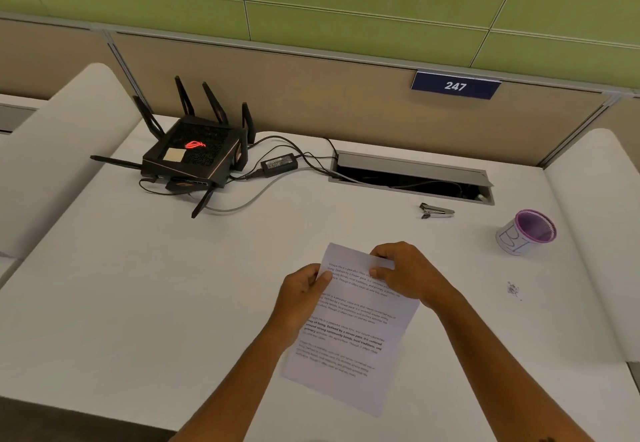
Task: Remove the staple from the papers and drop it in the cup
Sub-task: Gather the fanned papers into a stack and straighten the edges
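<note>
The printed white papers (349, 331) are held over the white desk, tilted slightly to the right. My left hand (301, 296) grips their upper left edge, thumb on top. My right hand (405, 272) pinches the top right part, fingers curled over the sheet. The staple itself is too small to make out. The cup (526, 232), white with a purple rim, stands at the right of the desk, well apart from both hands. A small metal stapler (437, 211) lies beyond the papers, left of the cup.
A black router (194, 154) with antennas sits at the back left, with a power adapter (278, 164) and cables beside it. An open cable tray (412, 178) is set into the desk's rear. A small pile of loose staples (512, 289) lies at the right.
</note>
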The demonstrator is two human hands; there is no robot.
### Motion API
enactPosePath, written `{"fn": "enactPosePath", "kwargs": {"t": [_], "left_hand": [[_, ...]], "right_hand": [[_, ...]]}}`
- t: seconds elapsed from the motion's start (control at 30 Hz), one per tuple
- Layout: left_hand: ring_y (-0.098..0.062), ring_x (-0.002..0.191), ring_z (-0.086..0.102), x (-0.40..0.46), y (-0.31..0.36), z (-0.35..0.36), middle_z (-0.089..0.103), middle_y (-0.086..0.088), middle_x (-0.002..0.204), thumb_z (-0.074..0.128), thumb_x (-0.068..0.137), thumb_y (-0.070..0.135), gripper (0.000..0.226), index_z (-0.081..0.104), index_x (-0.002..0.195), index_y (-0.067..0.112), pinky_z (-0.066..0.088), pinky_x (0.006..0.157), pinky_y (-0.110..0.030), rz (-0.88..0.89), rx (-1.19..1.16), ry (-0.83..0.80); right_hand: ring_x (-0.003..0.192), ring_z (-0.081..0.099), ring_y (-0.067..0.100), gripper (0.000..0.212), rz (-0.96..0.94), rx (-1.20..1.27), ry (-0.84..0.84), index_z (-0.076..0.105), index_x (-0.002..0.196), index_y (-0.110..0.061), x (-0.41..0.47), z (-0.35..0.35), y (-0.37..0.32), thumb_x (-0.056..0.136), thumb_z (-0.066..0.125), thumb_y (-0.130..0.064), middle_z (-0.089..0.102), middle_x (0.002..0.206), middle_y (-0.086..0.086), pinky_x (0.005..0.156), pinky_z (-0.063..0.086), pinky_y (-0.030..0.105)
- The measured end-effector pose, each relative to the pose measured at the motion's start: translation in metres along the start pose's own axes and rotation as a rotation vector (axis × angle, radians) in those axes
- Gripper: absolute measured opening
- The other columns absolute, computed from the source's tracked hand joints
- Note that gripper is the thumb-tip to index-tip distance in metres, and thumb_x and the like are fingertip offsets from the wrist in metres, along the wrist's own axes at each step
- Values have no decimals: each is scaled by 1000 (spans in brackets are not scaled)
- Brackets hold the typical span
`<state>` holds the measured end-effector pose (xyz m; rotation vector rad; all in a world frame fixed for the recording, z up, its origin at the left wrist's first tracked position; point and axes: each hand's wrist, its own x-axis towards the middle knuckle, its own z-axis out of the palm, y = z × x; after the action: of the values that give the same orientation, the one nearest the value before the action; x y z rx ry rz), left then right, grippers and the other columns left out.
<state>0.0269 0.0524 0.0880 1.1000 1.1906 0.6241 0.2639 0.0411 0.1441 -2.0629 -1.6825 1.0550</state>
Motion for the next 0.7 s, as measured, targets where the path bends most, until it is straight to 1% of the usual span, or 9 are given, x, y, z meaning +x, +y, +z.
{"fn": "enactPosePath", "kwargs": {"t": [0.07,0.13,0.23,0.3,0.4,0.5,0.57,0.63,0.7], "left_hand": [[-24,91,81,2,0,6,83,1,102,60,106,38,20,75,111,24,68,85,-47,-20,-5,28],[-25,91,81,4,-1,10,83,2,101,59,107,41,22,74,111,25,69,84,-46,-30,-17,42],[-26,94,80,7,-3,14,83,1,102,58,107,41,22,75,111,27,68,85,-47,-35,-54,53],[-25,94,80,10,-4,17,83,1,102,58,107,40,22,75,112,27,68,86,-47,-28,-61,62],[-24,92,80,16,-8,22,82,3,101,58,107,40,20,75,111,29,69,81,-42,-15,-47,96],[-24,88,79,23,-16,24,82,5,98,57,106,43,21,74,108,31,68,75,-38,-4,-1,138],[-24,88,79,31,-23,24,82,4,97,58,106,42,21,75,106,30,69,78,-42,-8,10,159],[-21,92,79,37,-30,23,83,5,99,59,106,40,20,77,108,31,68,84,-45,-17,-3,161],[-18,95,79,43,-35,23,83,6,103,60,106,39,22,78,113,30,68,87,-45,-29,-1,156]], "right_hand": [[86,65,11,7,-1,-5,-1,73,100,-22,2,2,2,96,68,-19,71,102,-4,70,49,22],[89,65,13,6,2,-5,-2,72,99,-23,3,4,5,96,69,-19,71,104,-3,72,49,24],[94,65,17,7,10,-16,-12,73,102,-20,8,4,11,96,69,-20,70,106,-2,81,56,32],[94,66,17,10,16,-32,-18,73,104,-19,11,6,15,96,68,-22,70,106,-1,84,58,35],[92,66,17,9,26,-28,-34,72,104,-19,19,8,22,97,68,-24,70,106,0,82,57,33],[90,68,15,16,32,31,-39,73,102,-21,28,7,31,95,70,-35,72,101,-3,77,55,31],[92,69,12,19,87,127,19,74,103,-23,37,2,42,94,71,-40,74,101,-7,73,54,25],[89,70,14,16,153,183,121,73,103,-23,51,-5,59,93,73,-35,74,98,-7,69,54,23],[86,69,18,17,170,111,231,71,106,-21,67,-14,87,90,77,-25,74,96,-4,71,55,25]]}}
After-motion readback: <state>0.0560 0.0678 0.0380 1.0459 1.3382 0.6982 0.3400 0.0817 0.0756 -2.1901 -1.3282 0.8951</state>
